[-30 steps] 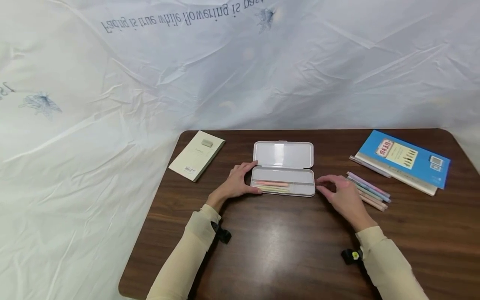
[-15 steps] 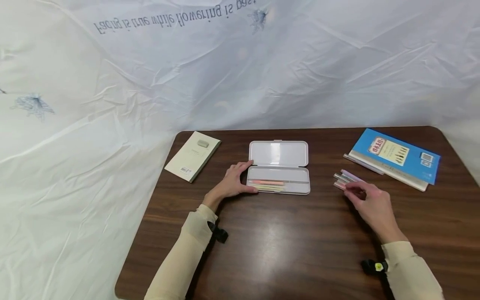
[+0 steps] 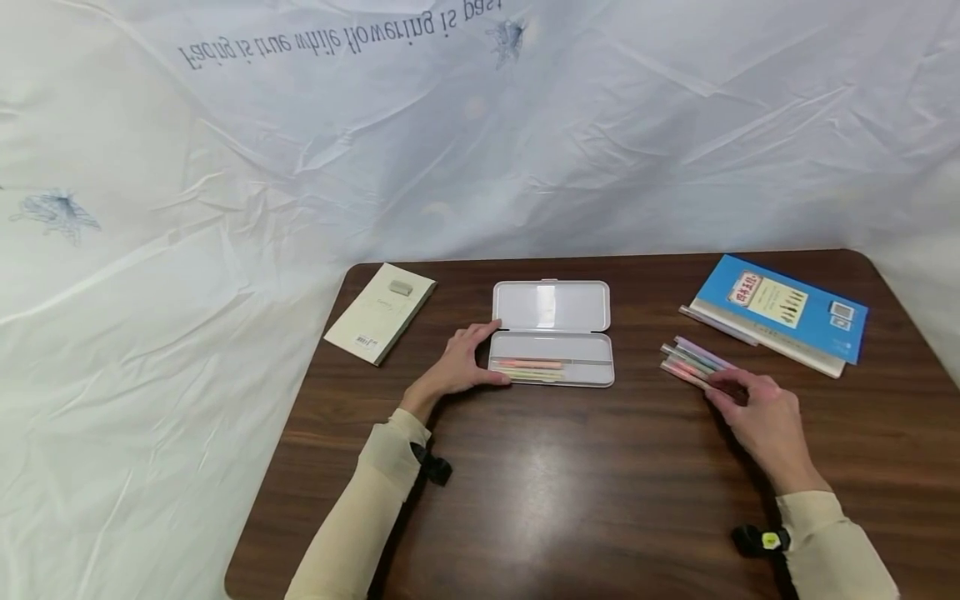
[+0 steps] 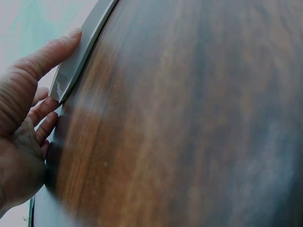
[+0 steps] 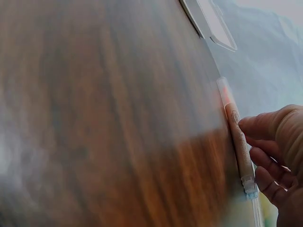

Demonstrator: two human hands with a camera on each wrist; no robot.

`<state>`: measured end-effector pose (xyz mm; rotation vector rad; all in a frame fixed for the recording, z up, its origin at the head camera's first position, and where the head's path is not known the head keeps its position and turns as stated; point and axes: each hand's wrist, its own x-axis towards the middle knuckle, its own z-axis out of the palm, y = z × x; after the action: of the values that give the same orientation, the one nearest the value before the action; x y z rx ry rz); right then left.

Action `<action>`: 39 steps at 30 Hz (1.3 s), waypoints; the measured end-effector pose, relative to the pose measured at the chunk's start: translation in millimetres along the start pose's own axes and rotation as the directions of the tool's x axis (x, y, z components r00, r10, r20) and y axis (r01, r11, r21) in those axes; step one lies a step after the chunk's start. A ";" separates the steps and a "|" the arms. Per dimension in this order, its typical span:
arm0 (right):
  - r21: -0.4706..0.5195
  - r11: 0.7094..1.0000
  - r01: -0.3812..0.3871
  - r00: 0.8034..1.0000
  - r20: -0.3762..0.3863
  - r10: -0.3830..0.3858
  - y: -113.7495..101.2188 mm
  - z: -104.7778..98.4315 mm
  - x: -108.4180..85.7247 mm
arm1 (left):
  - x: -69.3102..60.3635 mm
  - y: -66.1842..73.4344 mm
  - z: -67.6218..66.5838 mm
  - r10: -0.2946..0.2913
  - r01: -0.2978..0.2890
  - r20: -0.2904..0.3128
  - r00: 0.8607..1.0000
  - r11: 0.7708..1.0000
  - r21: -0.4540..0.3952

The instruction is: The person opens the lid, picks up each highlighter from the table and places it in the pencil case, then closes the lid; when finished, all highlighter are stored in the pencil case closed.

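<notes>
Touching pens (image 3: 684, 367): I see the right hand (image 3: 765, 417), thumb and fingertips nearly together; whether they pinch, I can't quite tell.
Pens' spot: on the table (image 3: 630, 467), right of the case (image 3: 589, 373).
Case: open; the left hand (image 3: 456, 367) grips its left end, thumb and forefinger well apart.
Far right: blue book (image 3: 812, 315).
Far left: notepad (image 3: 367, 325), eraser (image 3: 401, 287) on top.
</notes>
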<state>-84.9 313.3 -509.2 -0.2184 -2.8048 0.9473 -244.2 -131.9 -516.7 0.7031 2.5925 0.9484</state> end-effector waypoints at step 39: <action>0.026 0.995 0.099 0.995 -0.028 -0.098 -37.6 14.5 20.1 | 3.1 -4.8 2.2 0.029 -0.029 -0.015 0.999 1.000 0.005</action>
<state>-110.7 279.1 -495.3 -0.0876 -2.7480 0.9521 -247.5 -132.3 -521.8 0.7392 2.6056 0.9602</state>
